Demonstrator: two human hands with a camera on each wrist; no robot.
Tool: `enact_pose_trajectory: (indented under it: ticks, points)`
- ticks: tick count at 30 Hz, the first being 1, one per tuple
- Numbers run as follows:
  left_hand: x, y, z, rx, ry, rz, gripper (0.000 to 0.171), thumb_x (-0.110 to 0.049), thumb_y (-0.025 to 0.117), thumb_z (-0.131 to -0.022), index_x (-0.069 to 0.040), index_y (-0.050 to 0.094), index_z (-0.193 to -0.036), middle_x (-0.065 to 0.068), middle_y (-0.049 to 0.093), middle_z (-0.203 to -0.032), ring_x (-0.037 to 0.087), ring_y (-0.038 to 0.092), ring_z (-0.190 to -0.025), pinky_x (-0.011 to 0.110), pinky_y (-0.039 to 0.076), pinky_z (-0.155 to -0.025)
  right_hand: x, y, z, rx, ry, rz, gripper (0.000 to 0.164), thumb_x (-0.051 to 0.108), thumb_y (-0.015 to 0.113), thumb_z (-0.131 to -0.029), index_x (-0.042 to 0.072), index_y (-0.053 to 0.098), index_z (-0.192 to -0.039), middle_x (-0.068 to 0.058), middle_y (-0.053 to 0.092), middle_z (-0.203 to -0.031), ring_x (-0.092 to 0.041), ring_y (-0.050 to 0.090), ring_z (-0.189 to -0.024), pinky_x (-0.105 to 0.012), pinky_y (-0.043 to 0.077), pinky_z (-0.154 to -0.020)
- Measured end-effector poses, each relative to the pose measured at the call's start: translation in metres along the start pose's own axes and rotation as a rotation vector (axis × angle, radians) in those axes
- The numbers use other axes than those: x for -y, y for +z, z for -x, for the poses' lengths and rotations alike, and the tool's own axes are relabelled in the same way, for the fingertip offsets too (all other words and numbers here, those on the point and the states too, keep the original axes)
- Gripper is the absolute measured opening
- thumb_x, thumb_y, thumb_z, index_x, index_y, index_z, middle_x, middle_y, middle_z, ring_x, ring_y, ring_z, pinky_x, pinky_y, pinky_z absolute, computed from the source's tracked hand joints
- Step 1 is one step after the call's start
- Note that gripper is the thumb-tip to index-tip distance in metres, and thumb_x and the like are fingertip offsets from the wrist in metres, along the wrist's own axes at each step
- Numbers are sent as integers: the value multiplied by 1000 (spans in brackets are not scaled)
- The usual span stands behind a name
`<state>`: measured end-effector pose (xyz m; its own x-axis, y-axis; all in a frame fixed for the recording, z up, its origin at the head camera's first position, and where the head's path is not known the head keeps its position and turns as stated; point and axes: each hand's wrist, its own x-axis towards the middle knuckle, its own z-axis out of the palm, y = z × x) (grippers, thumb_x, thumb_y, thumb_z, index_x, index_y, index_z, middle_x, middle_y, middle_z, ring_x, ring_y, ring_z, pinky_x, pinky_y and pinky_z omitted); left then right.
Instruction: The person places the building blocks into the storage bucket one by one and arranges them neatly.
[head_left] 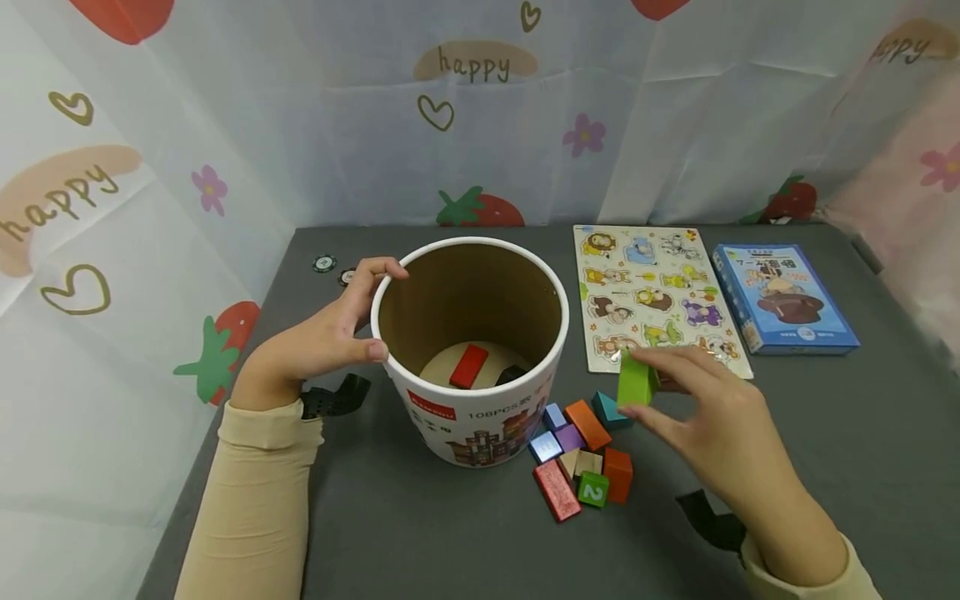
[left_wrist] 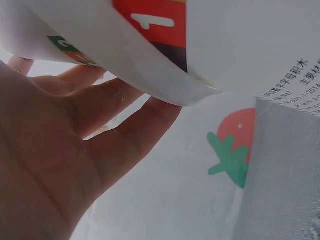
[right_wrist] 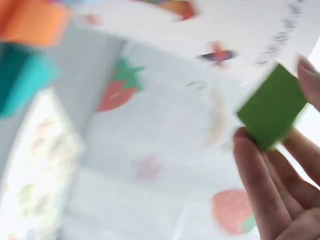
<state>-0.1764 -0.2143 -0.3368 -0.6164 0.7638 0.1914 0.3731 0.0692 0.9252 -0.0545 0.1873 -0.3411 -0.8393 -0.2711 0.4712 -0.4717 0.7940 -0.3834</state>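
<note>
A white toy-block bucket (head_left: 480, 408) stands upright with its mouth up. My left hand (head_left: 330, 321) holds its left rim, one fingertip over the edge and the thumb at the near side. In the left wrist view the fingers (left_wrist: 145, 125) lie against the bucket's printed outside wall. Inside the bucket are a red block (head_left: 469, 367) and a black block (head_left: 512, 375). My right hand (head_left: 708, 417) pinches a green block (head_left: 636, 382) between thumb and fingers, raised to the right of the bucket. The right wrist view shows the green block (right_wrist: 274, 107) at the fingertips.
Several coloured blocks (head_left: 588, 429) lie in a cluster at the bucket's near right, including a green one marked 2 (head_left: 593, 489). Behind are an animal puzzle board (head_left: 652, 287) and a blue box (head_left: 787, 296). Poker chips (head_left: 324, 264) lie at the back left.
</note>
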Motion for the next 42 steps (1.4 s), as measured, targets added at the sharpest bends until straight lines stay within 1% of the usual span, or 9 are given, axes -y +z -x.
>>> enact_pose_trajectory:
  ticks: [5,10,13,19,22,25,29,35,42]
  points:
    - [-1,0,1,0,-14,1,81,-49,70,-83,-17,16,-134,22,26,-137,50,40,-119,60,47,-82,31,-11,-40,-130,-153,-149,61,13,88,-67,13,64,-123,1,60,-121,-11,59,-99,-16,43,-84]
    - [-2,-1,2,4,-13,5,82,-51,69,-82,-17,16,-135,21,25,-138,50,40,-119,59,46,-84,55,-6,-78,-116,-296,-236,55,12,86,-70,10,65,-121,0,59,-122,-11,58,-93,-21,47,-80]
    - [-3,-1,1,1,-11,-1,83,-53,69,-82,-16,16,-134,23,26,-137,50,40,-119,59,47,-83,62,3,-98,-25,-331,-251,49,19,83,-76,12,65,-121,2,59,-121,-10,57,-94,-25,48,-77]
    - [-4,-1,0,-10,-6,-39,84,-55,69,-81,-16,17,-134,21,27,-137,47,42,-118,57,46,-85,65,16,-128,305,-352,-243,41,32,78,-79,17,66,-116,7,59,-116,-5,55,-91,-26,49,-70]
    - [-4,-1,2,-16,-13,-48,84,-56,68,-80,-17,17,-134,19,27,-138,45,43,-119,56,47,-86,68,23,-141,430,-366,-220,40,34,77,-80,19,66,-116,8,60,-113,-7,55,-89,-26,48,-71]
    - [-4,-1,3,-10,-19,-33,85,-57,68,-80,-18,16,-135,20,26,-139,46,43,-119,57,46,-85,71,28,-147,496,-381,-197,38,32,77,-81,19,67,-114,7,60,-109,-8,55,-86,-26,47,-72]
    - [-3,-1,3,-3,-23,-16,86,-58,68,-80,-18,16,-135,21,25,-138,47,43,-118,59,46,-84,71,29,-149,524,-380,-202,35,28,77,-82,17,67,-114,7,60,-108,-9,56,-87,-27,48,-73]
    - [-5,-2,4,-15,-29,-20,86,-58,68,-79,-19,16,-135,19,26,-138,46,42,-119,58,47,-84,65,24,-143,434,-385,-271,25,27,71,-87,20,67,-111,10,61,-107,-7,58,-91,-31,50,-76]
    - [-5,-1,3,-1,-9,9,84,-55,69,-80,-17,16,-134,21,25,-138,50,41,-118,60,46,-83,48,11,-116,102,-447,-400,20,6,73,-84,17,70,-101,8,63,-101,-8,56,-84,-25,46,-67]
